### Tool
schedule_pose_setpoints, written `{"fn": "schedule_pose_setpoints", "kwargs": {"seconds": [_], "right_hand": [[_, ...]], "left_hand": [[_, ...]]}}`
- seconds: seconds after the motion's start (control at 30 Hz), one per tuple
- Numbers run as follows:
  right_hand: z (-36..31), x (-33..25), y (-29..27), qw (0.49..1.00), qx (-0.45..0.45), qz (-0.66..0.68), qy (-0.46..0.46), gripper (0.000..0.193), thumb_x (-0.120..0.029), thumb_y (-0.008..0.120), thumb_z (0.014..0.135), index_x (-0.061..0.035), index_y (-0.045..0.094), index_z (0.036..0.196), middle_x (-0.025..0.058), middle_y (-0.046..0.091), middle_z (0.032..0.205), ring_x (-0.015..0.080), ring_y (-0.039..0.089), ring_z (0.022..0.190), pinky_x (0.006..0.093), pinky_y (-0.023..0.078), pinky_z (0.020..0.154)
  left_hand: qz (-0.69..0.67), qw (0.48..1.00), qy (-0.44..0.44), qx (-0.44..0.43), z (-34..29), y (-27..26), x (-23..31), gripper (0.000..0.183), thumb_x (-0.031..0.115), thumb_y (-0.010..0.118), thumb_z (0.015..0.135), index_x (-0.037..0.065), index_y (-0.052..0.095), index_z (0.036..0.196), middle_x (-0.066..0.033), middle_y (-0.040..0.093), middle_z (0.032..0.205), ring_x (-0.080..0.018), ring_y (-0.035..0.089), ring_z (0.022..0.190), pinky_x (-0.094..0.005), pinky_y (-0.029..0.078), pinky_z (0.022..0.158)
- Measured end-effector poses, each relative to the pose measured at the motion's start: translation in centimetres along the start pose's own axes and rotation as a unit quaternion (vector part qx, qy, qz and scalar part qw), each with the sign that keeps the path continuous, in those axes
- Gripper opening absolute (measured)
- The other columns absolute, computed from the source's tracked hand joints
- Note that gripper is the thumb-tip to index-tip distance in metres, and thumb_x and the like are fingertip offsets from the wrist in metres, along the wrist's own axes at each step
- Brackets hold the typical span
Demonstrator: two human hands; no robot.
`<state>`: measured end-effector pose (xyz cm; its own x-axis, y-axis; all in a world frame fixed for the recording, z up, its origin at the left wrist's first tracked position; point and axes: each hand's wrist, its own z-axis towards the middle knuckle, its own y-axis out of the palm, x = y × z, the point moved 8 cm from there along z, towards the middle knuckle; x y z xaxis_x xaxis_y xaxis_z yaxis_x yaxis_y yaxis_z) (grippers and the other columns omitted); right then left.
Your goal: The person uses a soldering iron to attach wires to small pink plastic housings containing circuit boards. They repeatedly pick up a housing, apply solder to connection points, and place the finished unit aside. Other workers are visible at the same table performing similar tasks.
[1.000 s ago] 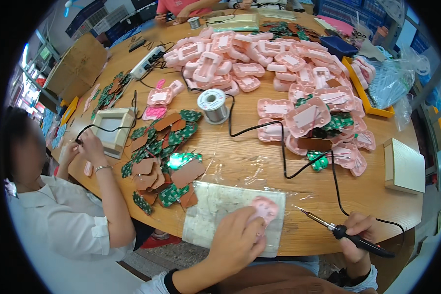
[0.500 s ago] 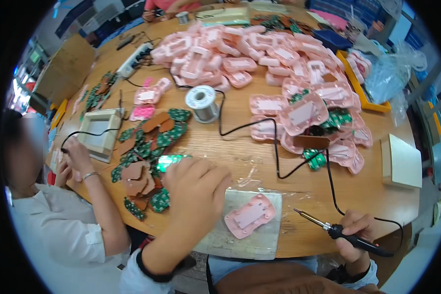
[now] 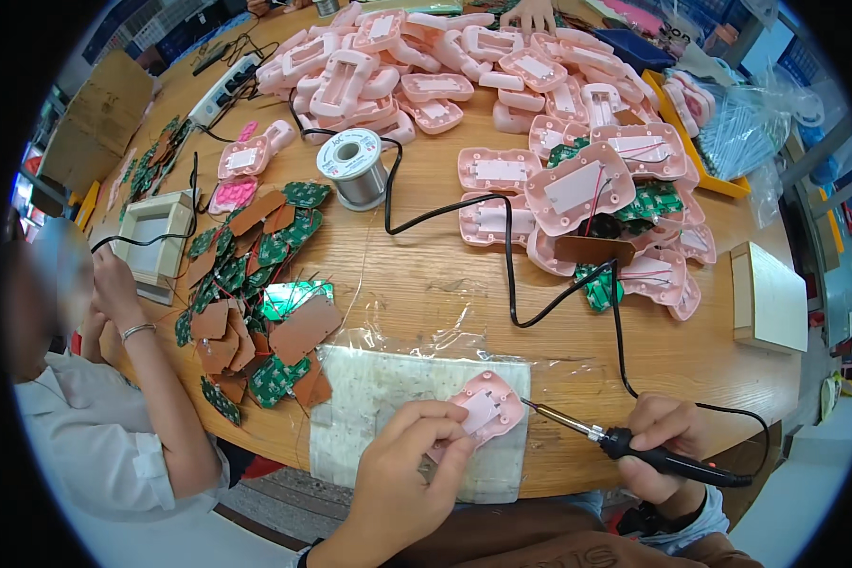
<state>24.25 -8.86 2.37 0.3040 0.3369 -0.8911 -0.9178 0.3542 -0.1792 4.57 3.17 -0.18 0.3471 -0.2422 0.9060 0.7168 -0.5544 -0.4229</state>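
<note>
In front of me a pink plastic shell (image 3: 490, 409) lies with its inner side up on a whitish work mat (image 3: 350, 417). My left hand (image 3: 412, 464) has closed on the shell's left part, its thumb and fingertips over that edge. A soldering iron with a black handle (image 3: 672, 461) is in my right hand (image 3: 661, 440), fingers wrapped round it. The iron's metal tip points left and ends close to the shell's right edge; whether they touch I cannot tell. Left of the mat is a pile of green and brown circuit boards (image 3: 275, 379).
A solder wire spool (image 3: 352, 170) stands mid-table. The iron's black cable (image 3: 511, 275) winds past stacked shells with boards (image 3: 577, 194). More pink shells (image 3: 435, 87) are heaped behind, beside a yellow tray (image 3: 719, 180). A white box (image 3: 769, 298) sits right. A co-worker's arm (image 3: 166, 388) is at left.
My left hand has come down from above the circuit boards to the pink shell. The iron's tip is nearer the shell. A hand now shows behind the far shells. The whole view has shifted.
</note>
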Motion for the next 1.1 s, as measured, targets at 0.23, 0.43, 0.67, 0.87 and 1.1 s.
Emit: {"fn": "schedule_pose_setpoints", "kwargs": {"seconds": [0.23,0.43,0.67,0.87,1.1], "right_hand": [[1.3,0.1,1.8,0.997,-0.061,-0.040,-0.007,0.032,-0.003,0.075,0.064,-0.0077,0.057,0.089,0.0058,0.054,0.061,0.0192,0.051,0.049,0.0293,0.036,0.045],[2.2,0.1,2.9,0.995,-0.087,-0.047,-0.015,0.029,-0.002,0.076,0.063,-0.0077,0.058,0.085,0.0054,0.055,0.062,0.0189,0.051,0.049,0.0293,0.037,0.044],[2.6,-0.7,3.7,0.983,-0.157,-0.092,-0.015,0.021,-0.005,0.075,0.062,-0.0089,0.061,0.077,0.0026,0.049,0.063,0.0188,0.048,0.050,0.0297,0.035,0.044],[2.5,-1.3,3.2,0.982,-0.154,-0.102,-0.027,0.021,-0.004,0.075,0.063,-0.0094,0.062,0.078,0.0019,0.048,0.064,0.0173,0.046,0.050,0.0294,0.034,0.043],[1.6,-0.7,0.6,0.998,-0.055,-0.031,0.004,0.025,-0.005,0.077,0.067,-0.0081,0.060,0.084,0.0060,0.058,0.068,0.0159,0.053,0.053,0.0282,0.035,0.045]], "left_hand": [[0.031,0.999,-0.004,0.039,0.4,0.1,0.1,0.008,-0.003,0.065,0.079,-0.003,0.063,0.087,-0.0135,0.061,0.095,-0.0204,0.063,0.077,-0.0281,0.052,0.065],[0.053,0.998,0.001,0.042,0.4,0.2,0.6,0.010,-0.004,0.065,0.079,-0.004,0.062,0.088,-0.0130,0.061,0.095,-0.0169,0.062,0.073,-0.0252,0.052,0.061],[0.081,0.996,0.014,0.041,0.6,0.5,1.0,0.009,-0.005,0.065,0.078,-0.003,0.062,0.087,-0.0121,0.061,0.091,-0.0179,0.063,0.071,-0.0252,0.051,0.059],[0.075,0.996,0.004,0.050,0.7,0.4,1.1,0.009,-0.004,0.067,0.077,-0.003,0.063,0.085,-0.0122,0.060,0.092,-0.0199,0.062,0.074,-0.0274,0.051,0.062],[0.078,0.997,0.010,0.024,0.5,0.6,1.3,0.009,-0.001,0.070,0.076,-0.002,0.064,0.083,-0.0128,0.057,0.094,-0.0231,0.059,0.082,-0.0296,0.047,0.069]]}}
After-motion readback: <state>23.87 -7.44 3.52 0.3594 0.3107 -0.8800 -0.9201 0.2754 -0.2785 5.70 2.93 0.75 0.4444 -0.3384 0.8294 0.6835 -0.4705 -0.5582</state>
